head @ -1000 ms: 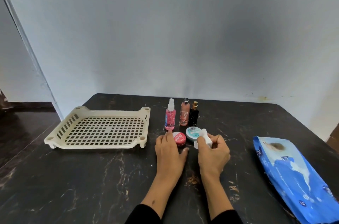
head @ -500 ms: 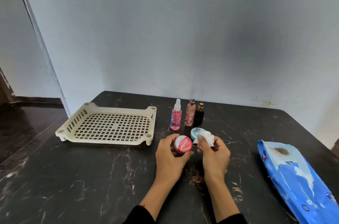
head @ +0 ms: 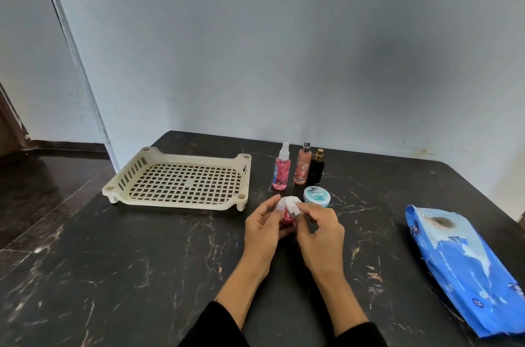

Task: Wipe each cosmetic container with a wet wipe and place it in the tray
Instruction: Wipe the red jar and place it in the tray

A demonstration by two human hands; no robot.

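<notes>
My left hand [head: 264, 229] holds a small round red jar [head: 287, 216] tilted above the table. My right hand [head: 321, 229] presses a folded white wet wipe [head: 292, 204] against the jar's top. Just behind them a flat round teal jar [head: 316, 195] rests on the table. Three bottles stand upright farther back: a pink spray bottle [head: 281, 170], a peach spray bottle [head: 302, 167] and a black bottle with a gold cap [head: 316, 170]. The cream slotted tray [head: 181, 206] sits to the left with nothing in it.
A blue pack of wet wipes [head: 466, 264] lies at the right of the dark marbled table [head: 113, 275]. A pale wall stands close behind the table. The table's left edge drops to a dark floor [head: 37, 185].
My left hand lifted the red jar off the table and tilted it. My right hand brought the wipe over from beside the teal jar onto the red jar.
</notes>
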